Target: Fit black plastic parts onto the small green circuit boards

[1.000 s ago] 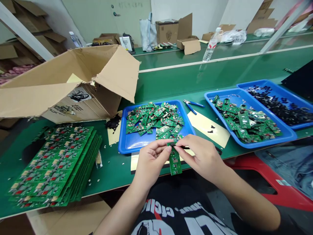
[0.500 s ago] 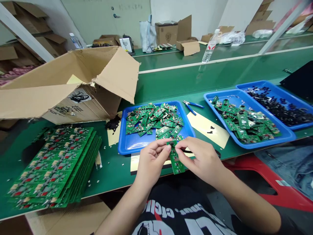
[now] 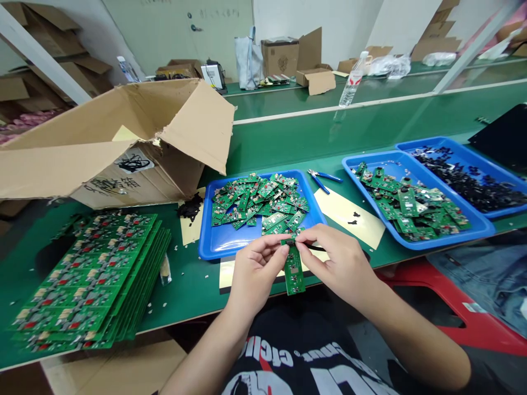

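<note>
My left hand pinches a narrow green circuit board near its top end, thumb in front. The board hangs almost upright, with a small black part across its upper end. At the top right edge of the board, my right hand has thumb and forefinger pressed together; what lies between the tips is hidden. A slim dark thing shows in the gap of the right hand, its kind unclear. Just behind both hands stands a blue tray with a heap of similar boards.
Stacked board panels and an open carton stand left. Blue-handled cutters lie beyond a yellow sheet. At right are a tray of boards and another of black parts. A red stool stands below.
The circuit board's lower end has swung slightly left, so the board hangs straighter. My right fingertips have shifted a little up at its top edge.
</note>
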A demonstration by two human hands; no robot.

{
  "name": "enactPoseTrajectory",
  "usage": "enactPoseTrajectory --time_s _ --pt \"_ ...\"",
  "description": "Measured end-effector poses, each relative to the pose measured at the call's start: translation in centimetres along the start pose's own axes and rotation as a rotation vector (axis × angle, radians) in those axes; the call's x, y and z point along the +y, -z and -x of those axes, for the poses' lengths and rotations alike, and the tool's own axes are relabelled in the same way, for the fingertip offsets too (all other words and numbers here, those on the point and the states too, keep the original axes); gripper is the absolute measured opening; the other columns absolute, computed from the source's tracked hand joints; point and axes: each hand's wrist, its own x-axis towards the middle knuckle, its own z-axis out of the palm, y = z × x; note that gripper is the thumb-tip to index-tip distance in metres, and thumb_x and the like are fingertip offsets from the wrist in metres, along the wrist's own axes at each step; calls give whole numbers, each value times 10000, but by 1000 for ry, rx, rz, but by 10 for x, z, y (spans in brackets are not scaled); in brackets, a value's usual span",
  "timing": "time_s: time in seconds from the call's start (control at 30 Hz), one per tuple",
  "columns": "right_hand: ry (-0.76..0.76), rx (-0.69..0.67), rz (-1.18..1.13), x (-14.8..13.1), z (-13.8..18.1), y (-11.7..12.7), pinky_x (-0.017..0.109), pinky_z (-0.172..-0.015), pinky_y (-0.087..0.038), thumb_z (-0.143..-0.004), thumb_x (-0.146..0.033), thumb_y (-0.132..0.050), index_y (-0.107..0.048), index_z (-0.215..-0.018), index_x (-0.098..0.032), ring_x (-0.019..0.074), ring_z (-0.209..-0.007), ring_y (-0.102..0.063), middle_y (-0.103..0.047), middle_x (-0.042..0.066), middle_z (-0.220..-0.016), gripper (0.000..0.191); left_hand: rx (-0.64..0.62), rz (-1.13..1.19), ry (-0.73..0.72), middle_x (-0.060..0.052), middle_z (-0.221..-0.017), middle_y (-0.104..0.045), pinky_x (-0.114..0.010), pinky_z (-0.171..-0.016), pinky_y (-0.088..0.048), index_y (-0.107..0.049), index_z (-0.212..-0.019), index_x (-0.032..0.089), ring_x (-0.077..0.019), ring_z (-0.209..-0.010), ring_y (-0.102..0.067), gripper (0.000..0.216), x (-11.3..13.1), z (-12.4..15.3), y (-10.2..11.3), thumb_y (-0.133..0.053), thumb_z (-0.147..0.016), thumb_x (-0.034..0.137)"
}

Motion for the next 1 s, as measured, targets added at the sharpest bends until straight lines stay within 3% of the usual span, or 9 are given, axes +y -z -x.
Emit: enactPoseTrajectory --time_s 0.2,0.37,0.5,0.57,0.67,0.77,0.87,1.0 --pt "74 -13 2 2 -2 5 277 -626 -476 -862 -121 -466 -565 -826 -154 150 -694 -582 -608 49 -747 111 -53 -89 12 29 -542 -567 -160 -390 -410 -682 -840 161 -68 -444 -475 179 5 0 2 -668 -683 244" --pt "199 -46 -6 9 -4 2 313 -685 -507 -876 -88 -433 -567 -900 -157 171 -786 -580 -597 78 -830 153 -145 -138 62 46 -514 -536 -155 -338 -303 -670 -789 157 -39 -377 -395 152 12 -6 8 -679 -671 251" --pt "168 5 11 17 -3 -1 369 -800 -513 -872 -132 -468 -496 -1155 -172 182 -914 -585 -508 146 -1150 287 -165 -80 136 62 -480 -507 -155 -332 -245 -668 -788 158 -21 -340 -341 184 8 -10 12 -707 -650 273" --pt "148 -6 16 20 -2 -2 387 -845 -503 -865 -179 -503 -482 -1189 -156 206 -990 -572 -440 176 -1259 325 -149 -13 160 61 -480 -504 -154 -330 -241 -668 -785 158 -16 -332 -329 204 4 -11 12 -718 -639 292" --pt "159 -65 -50 23 1 -6 373 -852 -504 -872 -206 -501 -551 -1077 -162 204 -968 -595 -608 112 -1066 215 -95 101 200 68 -479 -498 -139 -329 -237 -655 -792 154 -8 -333 -317 252 -4 -13 10 -747 -609 302" --pt "143 -13 -75 25 3 -12 360 -822 -508 -873 -200 -498 -577 -970 -182 183 -845 -631 -679 51 -869 126 -23 201 267 75 -476 -504 -115 -327 -219 -628 -805 146 2 -335 -321 326 -10 -15 8 -788 -554 279" --pt "119 25 -74 26 4 -14 341 -783 -511 -867 -230 -515 -578 -959 -180 188 -844 -633 -683 61 -878 122 13 325 346 28 -544 -583 -110 -381 -340 -614 -754 125 -27 -410 -463 316 -15 -15 5 -798 -539 265" --pt "123 -26 -103 25 3 -14 323 -764 -498 -873 -237 -502 -579 -981 -172 178 -845 -623 -675 67 -903 148 -37 468 448 9 -632 -636 -194 -567 -520 -621 -855 157 -89 -552 -601 300 -18 -11 0 -766 -612 255"
